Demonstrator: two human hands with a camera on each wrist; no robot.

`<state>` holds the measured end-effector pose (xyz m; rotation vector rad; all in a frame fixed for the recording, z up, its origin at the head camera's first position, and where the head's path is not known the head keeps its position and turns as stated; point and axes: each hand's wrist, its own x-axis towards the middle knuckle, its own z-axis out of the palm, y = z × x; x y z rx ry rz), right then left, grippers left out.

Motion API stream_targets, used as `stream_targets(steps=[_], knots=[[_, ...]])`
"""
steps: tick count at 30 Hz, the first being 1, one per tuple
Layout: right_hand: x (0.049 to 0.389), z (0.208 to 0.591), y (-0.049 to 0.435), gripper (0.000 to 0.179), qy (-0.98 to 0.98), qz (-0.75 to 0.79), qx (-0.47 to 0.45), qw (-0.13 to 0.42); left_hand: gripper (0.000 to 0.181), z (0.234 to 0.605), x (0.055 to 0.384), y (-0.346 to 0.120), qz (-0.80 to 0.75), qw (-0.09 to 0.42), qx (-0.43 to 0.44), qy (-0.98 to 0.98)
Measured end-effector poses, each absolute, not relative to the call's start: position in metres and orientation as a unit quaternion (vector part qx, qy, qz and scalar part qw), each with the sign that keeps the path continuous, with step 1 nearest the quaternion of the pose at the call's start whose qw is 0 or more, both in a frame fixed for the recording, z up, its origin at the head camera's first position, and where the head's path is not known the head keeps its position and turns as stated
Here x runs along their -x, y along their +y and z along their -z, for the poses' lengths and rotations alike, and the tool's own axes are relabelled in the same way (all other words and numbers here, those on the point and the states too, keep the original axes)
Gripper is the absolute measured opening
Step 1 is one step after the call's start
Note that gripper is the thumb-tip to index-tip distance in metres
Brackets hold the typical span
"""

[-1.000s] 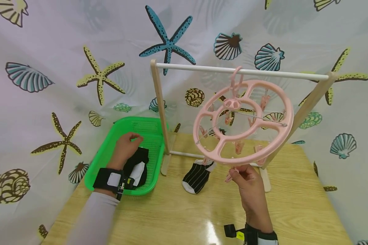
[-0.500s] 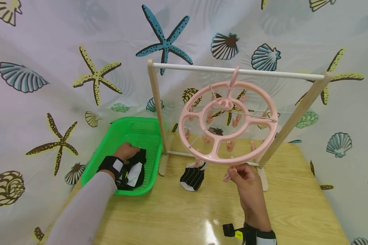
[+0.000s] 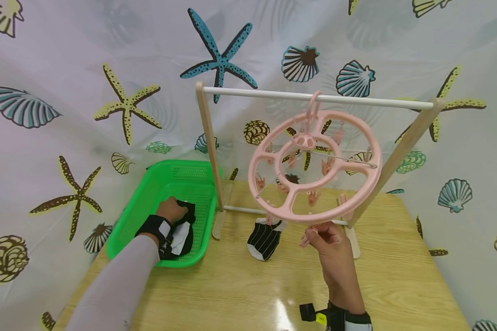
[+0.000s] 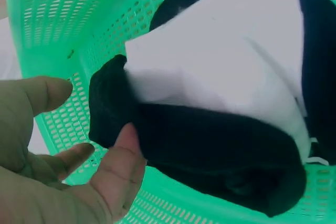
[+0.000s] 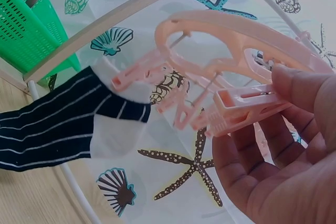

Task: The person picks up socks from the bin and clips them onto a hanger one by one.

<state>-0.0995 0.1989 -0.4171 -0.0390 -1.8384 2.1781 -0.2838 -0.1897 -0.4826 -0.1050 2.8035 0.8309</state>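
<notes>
My left hand (image 3: 171, 210) is down inside the green basket (image 3: 124, 224), over dark cloth. In the left wrist view its thumb stands apart from the fingers, and a fingertip (image 4: 127, 142) touches a black sock (image 4: 210, 137). A white piece (image 4: 220, 51) lies against that sock. My right hand (image 3: 335, 250) pinches a pink clothespin (image 5: 247, 106) between thumb and fingers, below the rim of the round pink hanger (image 3: 287, 213). Left of it, a black sock with white stripes (image 3: 264, 240) hangs by its white cuff from another clothespin (image 5: 131, 74).
The hanger hooks onto the white bar (image 3: 252, 93) of a wooden-legged stand (image 3: 208, 138). Several pink clothespins dangle beneath its rings. Basket and stand share a wooden table (image 3: 240, 294). A curtain printed with shells and starfish (image 3: 87, 41) surrounds the table.
My left hand has come down into the basket onto the dark socks. The hanger has swung a little, and the striped sock with it. My right hand still pinches its clothespin.
</notes>
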Motion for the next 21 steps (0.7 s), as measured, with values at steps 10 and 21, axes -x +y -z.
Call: stream_targets(steps=[10,21], knots=[[0.098,0.416,0.199,0.008,-0.638,-0.755,0.005,0.148,0.056,0.474,0.277,-0.182,-0.259,0.116,0.006,0.959],[0.097,0.415,0.198,0.009,-0.642,-0.753,0.006,0.143,0.029,0.489,0.282,-0.183,-0.234,0.108,-0.030,0.966]])
